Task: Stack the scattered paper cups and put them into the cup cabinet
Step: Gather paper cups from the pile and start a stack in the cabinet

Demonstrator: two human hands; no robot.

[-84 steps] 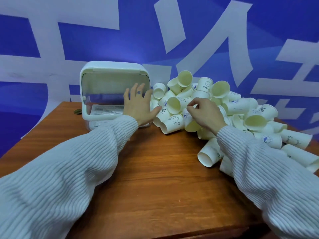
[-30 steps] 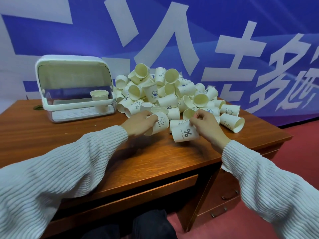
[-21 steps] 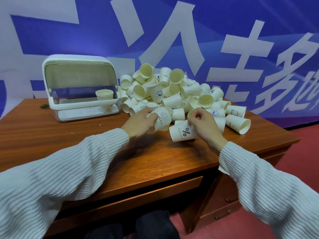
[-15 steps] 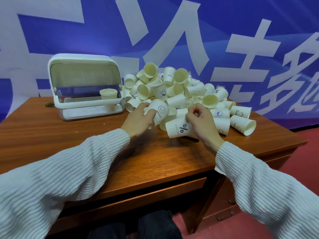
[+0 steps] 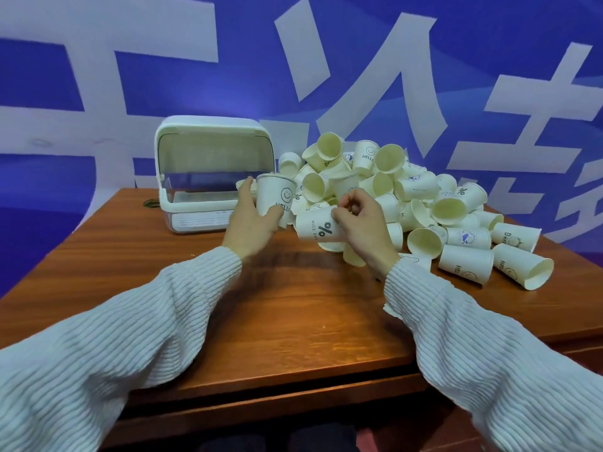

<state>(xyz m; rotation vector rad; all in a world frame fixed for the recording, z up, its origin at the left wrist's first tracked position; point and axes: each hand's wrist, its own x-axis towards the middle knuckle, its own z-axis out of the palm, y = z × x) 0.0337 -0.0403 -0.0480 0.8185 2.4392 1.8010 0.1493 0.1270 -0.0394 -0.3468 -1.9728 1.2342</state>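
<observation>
My left hand (image 5: 249, 221) grips an upright white paper cup (image 5: 275, 195) printed with a smiley and "HELLO", lifted in front of the cup cabinet's right end. Just to its right, my right hand (image 5: 362, 223) holds a second cup (image 5: 315, 226) lying sideways, marked "%". The white cup cabinet (image 5: 208, 171) stands at the back left of the desk with its lid raised. A big pile of paper cups (image 5: 411, 197) covers the desk's back right.
The wooden desk (image 5: 293, 314) has bare room in front of me. Loose cups (image 5: 522, 265) lie near its right edge. A small dark object (image 5: 150, 202) lies left of the cabinet. A blue banner wall stands behind.
My left hand has turned the smiley cup upright and raised it toward the cabinet. My right hand has lifted the "%" cup off the desk. The view has shifted left.
</observation>
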